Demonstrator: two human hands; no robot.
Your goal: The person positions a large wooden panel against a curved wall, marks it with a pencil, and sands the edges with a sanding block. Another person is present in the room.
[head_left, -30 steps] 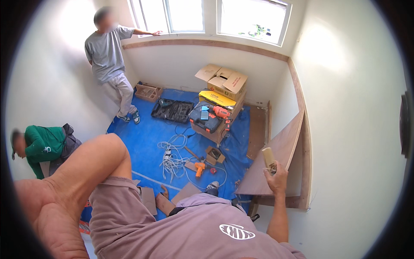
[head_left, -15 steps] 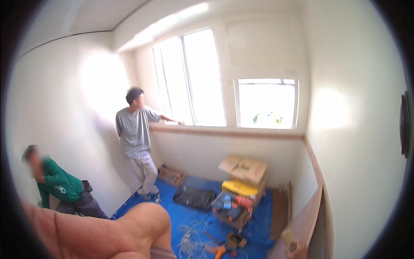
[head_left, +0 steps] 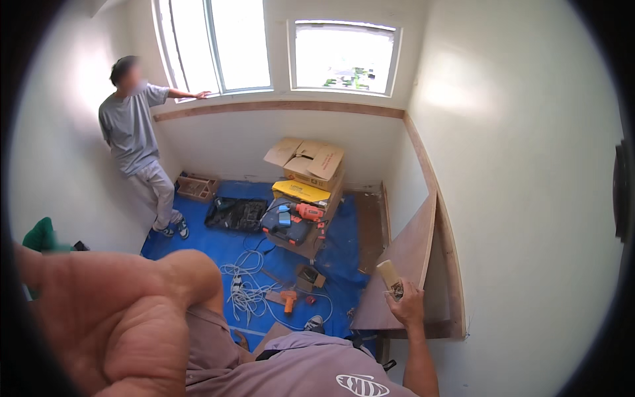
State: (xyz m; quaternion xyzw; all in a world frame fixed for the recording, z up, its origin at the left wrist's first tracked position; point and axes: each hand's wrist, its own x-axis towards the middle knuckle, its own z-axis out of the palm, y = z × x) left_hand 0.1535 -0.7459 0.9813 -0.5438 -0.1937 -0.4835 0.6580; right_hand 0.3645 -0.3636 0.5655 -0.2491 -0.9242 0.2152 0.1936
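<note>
My left hand [head_left: 126, 324] is raised very close to the head camera, its creased palm filling the lower left. Its fingers run out of the picture, so their pose is hidden. Lower right, my right hand [head_left: 407, 304] grips a pale wooden block [head_left: 389, 274] with a dark, speckled end near the fingers; its exact kind is unclear. That hand is in front of a brown wooden panel [head_left: 403, 264], which leans at a slant against the low wall on the right.
A person in grey [head_left: 132, 132] stands by the window, one hand on the sill. A green sleeve [head_left: 41, 235] shows far left. On the blue sheet [head_left: 231, 248] lie a coiled white cord [head_left: 245, 291], an orange tool [head_left: 288, 300], a black case [head_left: 237, 215] and stacked boxes [head_left: 314, 162].
The view has tilted down and turned right. My right hand with the wooden block now shows fully, along with my shirt. The person in green is mostly hidden behind my left hand.
</note>
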